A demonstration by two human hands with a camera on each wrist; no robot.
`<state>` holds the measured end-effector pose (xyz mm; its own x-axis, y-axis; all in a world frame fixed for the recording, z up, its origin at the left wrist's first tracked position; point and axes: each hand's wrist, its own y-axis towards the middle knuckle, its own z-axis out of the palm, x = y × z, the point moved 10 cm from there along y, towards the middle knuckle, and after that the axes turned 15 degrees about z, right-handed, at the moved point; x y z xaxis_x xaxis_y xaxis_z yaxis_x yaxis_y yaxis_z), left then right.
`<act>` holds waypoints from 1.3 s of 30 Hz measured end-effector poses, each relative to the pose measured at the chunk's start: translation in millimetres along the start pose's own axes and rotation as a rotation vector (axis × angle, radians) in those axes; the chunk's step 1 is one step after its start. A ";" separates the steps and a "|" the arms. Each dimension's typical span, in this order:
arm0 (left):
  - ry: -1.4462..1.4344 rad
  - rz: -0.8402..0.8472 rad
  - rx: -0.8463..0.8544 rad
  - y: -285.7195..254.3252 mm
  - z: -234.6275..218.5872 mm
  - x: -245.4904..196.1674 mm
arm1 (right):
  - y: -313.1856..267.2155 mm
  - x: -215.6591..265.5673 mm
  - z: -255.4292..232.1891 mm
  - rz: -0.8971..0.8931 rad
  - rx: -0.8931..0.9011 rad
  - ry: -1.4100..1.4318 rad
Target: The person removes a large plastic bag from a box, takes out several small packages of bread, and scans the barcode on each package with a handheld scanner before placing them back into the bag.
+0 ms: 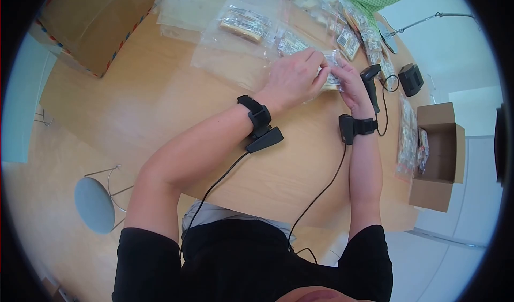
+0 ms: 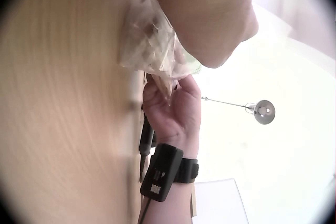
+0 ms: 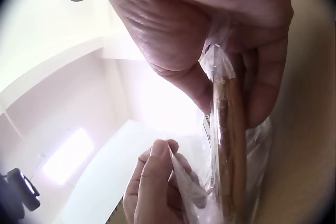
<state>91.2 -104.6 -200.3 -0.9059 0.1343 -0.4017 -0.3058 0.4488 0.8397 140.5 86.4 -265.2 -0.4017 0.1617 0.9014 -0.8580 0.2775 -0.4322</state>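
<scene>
Between my two hands is a clear plastic bag with a flat tan-brown item and a printed label inside. My right hand grips one end of it, thumb on one side and fingers on the other in the right wrist view. The thumb and fingers of my left hand pinch a loose edge of the plastic. In the left wrist view the crinkled bag stands close over the table, and part of it is hidden behind my left hand. What exactly the brown item is, I cannot tell.
Labelled packets and flat clear bags lie beyond my hands. A black handheld scanner and a black block are to the right. An open cardboard box stands at the right edge, a larger striped-edge box at the back left.
</scene>
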 end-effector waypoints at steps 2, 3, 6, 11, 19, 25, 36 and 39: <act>0.019 0.021 -0.017 -0.1 -1.1 -0.9 | 9.5 1.1 -0.3 0.005 -0.045 -0.031; 0.027 0.031 -0.025 -0.6 -1.4 -1.3 | 11.9 2.2 -1.6 -0.004 -0.054 0.010; 0.009 0.014 -0.039 -0.1 -2.3 0.1 | 12.8 11.5 13.1 -0.009 -0.033 0.088; 0.018 0.032 -0.127 1.4 -6.1 -0.7 | 11.4 3.4 41.6 0.142 0.291 0.010; 0.039 0.066 -0.196 3.1 -14.9 -6.2 | 13.9 5.8 52.2 -0.002 0.051 -0.490; 0.027 0.062 -0.187 3.6 -15.9 -6.3 | 21.1 0.1 67.4 0.006 0.169 -0.336; 0.037 0.070 -0.214 2.8 -16.6 -8.0 | 11.8 8.4 90.6 0.029 0.244 -0.126; 0.055 0.085 -0.200 2.9 -15.5 -7.9 | 14.6 -0.7 63.8 0.091 0.129 -0.198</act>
<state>92.9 -118.0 -189.0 -0.9439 0.1128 -0.3105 -0.2749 0.2529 0.9276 107.9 29.9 -270.4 -0.5231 -0.0115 0.8522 -0.8441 0.1450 -0.5161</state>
